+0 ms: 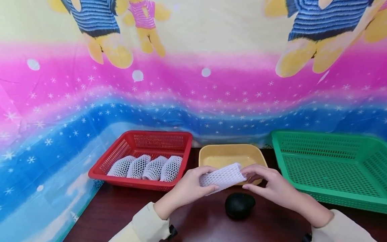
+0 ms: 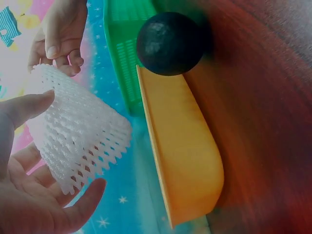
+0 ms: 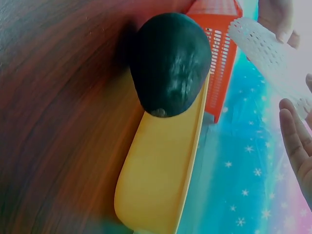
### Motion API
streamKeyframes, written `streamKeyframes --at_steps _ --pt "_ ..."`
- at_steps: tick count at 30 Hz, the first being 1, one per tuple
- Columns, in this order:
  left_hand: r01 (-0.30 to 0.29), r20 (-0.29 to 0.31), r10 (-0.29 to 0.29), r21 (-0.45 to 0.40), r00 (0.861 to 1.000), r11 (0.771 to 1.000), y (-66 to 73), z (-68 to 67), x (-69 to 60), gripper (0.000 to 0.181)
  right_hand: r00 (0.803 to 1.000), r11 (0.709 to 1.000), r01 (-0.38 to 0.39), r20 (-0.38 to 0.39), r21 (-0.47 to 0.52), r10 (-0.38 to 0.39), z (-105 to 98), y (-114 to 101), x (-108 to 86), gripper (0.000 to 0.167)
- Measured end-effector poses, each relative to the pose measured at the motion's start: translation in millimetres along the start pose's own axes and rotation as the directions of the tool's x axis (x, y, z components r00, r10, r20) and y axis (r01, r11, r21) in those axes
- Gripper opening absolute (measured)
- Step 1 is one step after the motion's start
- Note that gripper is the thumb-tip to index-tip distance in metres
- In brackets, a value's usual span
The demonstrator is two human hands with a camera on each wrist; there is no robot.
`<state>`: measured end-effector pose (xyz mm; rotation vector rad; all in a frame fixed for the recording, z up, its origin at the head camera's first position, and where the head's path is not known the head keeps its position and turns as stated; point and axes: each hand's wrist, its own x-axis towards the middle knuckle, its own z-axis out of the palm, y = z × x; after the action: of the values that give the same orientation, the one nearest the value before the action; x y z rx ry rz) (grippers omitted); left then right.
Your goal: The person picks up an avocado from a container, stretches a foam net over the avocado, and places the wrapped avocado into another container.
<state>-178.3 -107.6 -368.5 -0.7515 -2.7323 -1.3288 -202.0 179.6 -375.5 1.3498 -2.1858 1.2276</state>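
Note:
A white foam net sleeve [image 1: 222, 177] is held in my left hand [image 1: 193, 183], thumb on one side and fingers on the other. In the left wrist view, the sleeve [image 2: 80, 126] flares toward its lower end. My right hand [image 1: 270, 183] is at the sleeve's other end, fingertips at its rim and thumb apart from it. Whether those fingertips press on the net is hard to tell. Below the hands, a dark, smooth avocado-shaped fruit [image 1: 240, 205] lies on the table, touched by neither hand; its narrower end shows in the right wrist view.
At the left, a red basket [image 1: 136, 183] contains several items in white net sleeves [image 1: 155, 168]. A yellow tray [image 1: 232, 149] stands behind the hands. The green basket [image 1: 320, 168] is on the right. A printed cloth [image 1: 193, 90] hangs behind the dark wooden table [image 1: 121, 208].

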Motion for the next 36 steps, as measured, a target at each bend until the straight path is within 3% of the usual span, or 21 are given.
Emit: streamKeyframes --at_steps 5,8,11,15,19,29,36 --pt "0.000 0.016 0.001 -0.028 1.000 1.000 -4.2 2.5 -3.5 0.044 0.998 0.997 -0.052 0.022 0.061 0.051 5 -1 1.8 0.044" --pt "-0.004 0.024 0.005 -0.048 1.000 0.999 -4.5 3.8 -5.4 0.044 0.999 0.998 -0.039 0.033 0.059 0.037 9 0 2.5 0.042" --pt "-0.016 0.032 0.018 -0.076 0.999 0.997 -3.7 5.4 -6.7 0.047 0.998 0.999 0.046 0.041 0.017 -0.047 13 3 3.9 0.041" --pt "-0.028 0.036 0.032 -0.117 0.999 0.993 -3.0 7.8 -9.4 0.052 0.981 0.982 0.188 0.045 -0.033 -0.187 18 7 4.7 0.033" --pt "-0.026 0.022 0.029 -0.143 0.999 0.989 -3.1 8.2 -11.0 0.049 0.969 0.967 0.247 0.043 -0.062 -0.244 20 9 3.3 0.019" --pt "-0.035 0.014 0.037 -0.165 0.999 0.986 -8.7 8.7 -14.5 0.040 0.975 0.976 0.213 0.071 -0.046 -0.210 19 5 0.4 0.006" --pt "-0.027 0.023 0.031 -0.182 0.999 0.983 -13.4 5.9 -16.4 0.035 0.978 0.980 0.188 0.100 -0.069 -0.181 14 2 -5.2 0.018"
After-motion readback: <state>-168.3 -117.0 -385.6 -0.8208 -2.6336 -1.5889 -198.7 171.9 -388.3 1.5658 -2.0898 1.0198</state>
